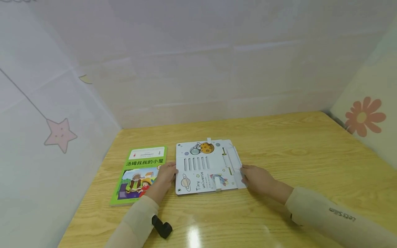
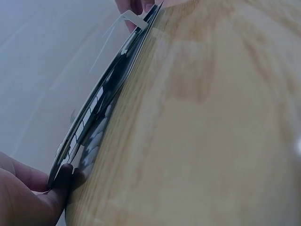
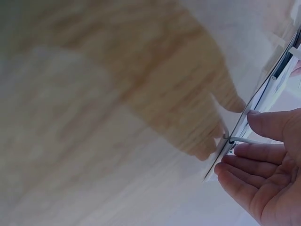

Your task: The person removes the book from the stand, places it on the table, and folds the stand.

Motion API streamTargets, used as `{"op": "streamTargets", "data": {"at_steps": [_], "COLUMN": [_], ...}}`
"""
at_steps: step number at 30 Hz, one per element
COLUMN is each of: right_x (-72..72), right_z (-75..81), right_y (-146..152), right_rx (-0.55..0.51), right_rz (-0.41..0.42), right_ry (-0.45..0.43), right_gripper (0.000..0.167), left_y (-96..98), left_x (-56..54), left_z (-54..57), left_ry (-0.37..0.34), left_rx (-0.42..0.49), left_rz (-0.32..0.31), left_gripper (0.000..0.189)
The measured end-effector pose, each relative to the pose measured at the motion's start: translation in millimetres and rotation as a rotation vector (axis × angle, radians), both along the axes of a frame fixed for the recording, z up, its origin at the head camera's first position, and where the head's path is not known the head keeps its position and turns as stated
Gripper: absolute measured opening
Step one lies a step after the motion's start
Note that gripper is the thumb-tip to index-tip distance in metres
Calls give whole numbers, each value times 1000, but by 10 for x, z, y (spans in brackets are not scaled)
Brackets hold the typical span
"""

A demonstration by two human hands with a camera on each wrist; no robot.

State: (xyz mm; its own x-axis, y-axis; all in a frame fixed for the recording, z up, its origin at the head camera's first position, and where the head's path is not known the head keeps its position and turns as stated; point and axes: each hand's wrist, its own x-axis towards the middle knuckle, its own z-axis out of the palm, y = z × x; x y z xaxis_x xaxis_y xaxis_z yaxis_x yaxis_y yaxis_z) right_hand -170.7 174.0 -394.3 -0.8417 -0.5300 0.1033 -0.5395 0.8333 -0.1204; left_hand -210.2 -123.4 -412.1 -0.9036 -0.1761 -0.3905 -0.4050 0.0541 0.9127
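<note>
A white book stand (image 1: 193, 162) with an astronaut, planets and the words "Tiny universe" lies folded flat, low over the wooden table. My left hand (image 1: 166, 174) holds its left edge; in the left wrist view the thumb and fingers pinch the edge, and the dark underside (image 2: 101, 101) shows close to the tabletop. On the opposite side my right hand (image 1: 258, 179) grips the right edge, where a clear plastic flap (image 1: 234, 160) lies. The right wrist view has the right thumb (image 3: 270, 123) on one side of the edge and the fingertips at the other.
A green picture book (image 1: 141, 175) lies on the table (image 1: 288, 148) just left of the stand, partly behind my left forearm. White clips (image 1: 217, 182) stick out from the stand's near and far edges. Pale cloth walls (image 1: 198, 79) enclose the table's back and sides.
</note>
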Motion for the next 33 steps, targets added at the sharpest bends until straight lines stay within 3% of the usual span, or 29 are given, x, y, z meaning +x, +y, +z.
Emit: {"op": "streamTargets", "data": {"at_steps": [10, 25, 33], "right_x": [3, -29, -38], "right_z": [-17, -41, -107], "right_y": [7, -21, -29], "right_rx": [-6, 182, 193], "right_rz": [5, 57, 50], "right_ry": [8, 114, 87], "right_gripper": [32, 28, 33], "left_y": [10, 8, 13], "left_x": [-5, -4, 10], "left_z": [-4, -39, -45], "left_ry": [11, 31, 34], "left_rx": [7, -4, -16], "left_rz": [-3, -2, -8], "left_gripper": [47, 46, 43]}}
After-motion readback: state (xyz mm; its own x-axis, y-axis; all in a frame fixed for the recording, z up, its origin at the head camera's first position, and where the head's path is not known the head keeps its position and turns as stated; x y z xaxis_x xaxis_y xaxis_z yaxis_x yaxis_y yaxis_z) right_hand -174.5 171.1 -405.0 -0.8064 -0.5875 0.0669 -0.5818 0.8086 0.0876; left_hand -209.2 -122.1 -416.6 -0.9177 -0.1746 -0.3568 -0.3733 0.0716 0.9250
